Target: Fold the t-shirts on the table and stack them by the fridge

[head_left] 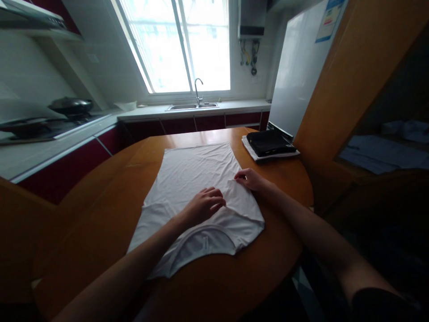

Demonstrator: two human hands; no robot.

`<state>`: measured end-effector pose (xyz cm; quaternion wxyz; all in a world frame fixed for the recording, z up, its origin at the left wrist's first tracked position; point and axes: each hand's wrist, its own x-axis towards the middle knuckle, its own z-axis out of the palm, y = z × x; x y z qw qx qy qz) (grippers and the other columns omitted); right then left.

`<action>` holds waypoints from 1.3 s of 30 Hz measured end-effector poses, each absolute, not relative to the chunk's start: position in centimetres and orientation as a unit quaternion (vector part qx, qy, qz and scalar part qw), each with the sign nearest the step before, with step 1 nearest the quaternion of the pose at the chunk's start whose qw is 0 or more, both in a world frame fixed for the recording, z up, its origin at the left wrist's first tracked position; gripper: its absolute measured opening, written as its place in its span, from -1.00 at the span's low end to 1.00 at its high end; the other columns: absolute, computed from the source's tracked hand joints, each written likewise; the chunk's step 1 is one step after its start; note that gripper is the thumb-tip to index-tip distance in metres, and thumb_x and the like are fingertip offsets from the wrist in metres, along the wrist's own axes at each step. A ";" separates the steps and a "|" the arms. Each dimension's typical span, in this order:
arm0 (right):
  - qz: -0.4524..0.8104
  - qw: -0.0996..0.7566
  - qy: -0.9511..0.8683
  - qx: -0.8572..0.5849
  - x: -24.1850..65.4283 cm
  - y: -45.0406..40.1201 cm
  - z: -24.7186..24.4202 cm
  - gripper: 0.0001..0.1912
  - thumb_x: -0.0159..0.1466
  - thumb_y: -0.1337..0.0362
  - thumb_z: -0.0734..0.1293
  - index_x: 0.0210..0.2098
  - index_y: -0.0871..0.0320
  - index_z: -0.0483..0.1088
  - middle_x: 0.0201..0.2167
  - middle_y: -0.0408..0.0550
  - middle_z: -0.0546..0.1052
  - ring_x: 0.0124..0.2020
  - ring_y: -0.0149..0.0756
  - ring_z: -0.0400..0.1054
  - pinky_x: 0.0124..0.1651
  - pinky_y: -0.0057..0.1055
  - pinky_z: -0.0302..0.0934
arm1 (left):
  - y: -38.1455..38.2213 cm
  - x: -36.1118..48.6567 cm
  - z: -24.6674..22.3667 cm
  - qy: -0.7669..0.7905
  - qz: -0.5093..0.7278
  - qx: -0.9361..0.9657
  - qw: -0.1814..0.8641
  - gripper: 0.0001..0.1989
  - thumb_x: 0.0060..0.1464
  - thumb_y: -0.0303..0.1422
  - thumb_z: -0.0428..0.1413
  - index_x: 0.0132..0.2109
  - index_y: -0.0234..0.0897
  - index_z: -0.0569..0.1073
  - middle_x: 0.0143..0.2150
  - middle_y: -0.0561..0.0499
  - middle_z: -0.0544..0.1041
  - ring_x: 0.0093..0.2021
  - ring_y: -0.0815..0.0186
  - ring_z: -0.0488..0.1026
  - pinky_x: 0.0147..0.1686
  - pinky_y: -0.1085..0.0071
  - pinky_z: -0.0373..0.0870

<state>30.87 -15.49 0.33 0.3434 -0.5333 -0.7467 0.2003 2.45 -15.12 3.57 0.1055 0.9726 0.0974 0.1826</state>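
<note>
A white shirt (191, 174) lies spread on the wooden table, its neckline toward me and its hem toward the window. Both sleeves are folded in over the body. My right hand (250, 179) pinches the edge of the folded sleeve at the shirt's right side. Over the middle of the shirt, my left hand (209, 203) has its fingers bent and drawn together, the fingertips at a crease in the cloth near the sleeve fold.
Folded black and white clothes (270, 143) are stacked at the table's back right. The round wooden table (110, 192) has curved edges. Beyond it are a counter with a sink (182, 107), a stove with pans (72, 106) and a white fridge (298, 67).
</note>
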 end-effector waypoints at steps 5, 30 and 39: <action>0.190 0.316 -0.749 -0.550 30.6 -15.7 0.9 -0.86 0.24 0.38 0.34 -0.28 0.24 0.56 -0.40 -0.07 0.54 -0.41 -0.37 0.32 -0.29 -0.46 0.16 | -15.3 2.4 3.8 0.107 0.143 0.978 0.107 -0.84 0.31 -0.39 0.08 -0.22 -0.20 0.56 -0.20 -0.01 0.54 -0.17 0.29 0.46 -0.06 0.34 0.32; 0.036 0.333 -0.655 -0.677 26.7 -35.2 -0.1 -0.83 0.25 0.42 0.29 -0.20 0.05 0.37 -0.24 0.00 0.45 -0.19 -0.14 0.33 -0.12 -0.24 0.24 | -13.8 4.2 8.2 0.073 0.043 0.967 0.240 -0.82 0.27 -0.25 0.15 -0.14 -0.22 0.60 -0.18 -0.05 0.57 -0.21 0.31 0.52 -0.13 0.40 0.41; 0.007 0.307 -0.664 -0.682 25.8 -37.4 0.0 -0.83 0.34 0.33 0.29 -0.13 0.01 0.49 -0.10 0.07 0.49 -0.06 -0.01 0.32 -0.02 -0.08 0.25 | -10.8 12.5 5.9 0.234 0.108 0.961 0.103 -0.79 0.26 -0.30 0.09 -0.18 -0.27 0.61 -0.18 -0.10 0.55 -0.23 0.24 0.49 -0.17 0.36 0.37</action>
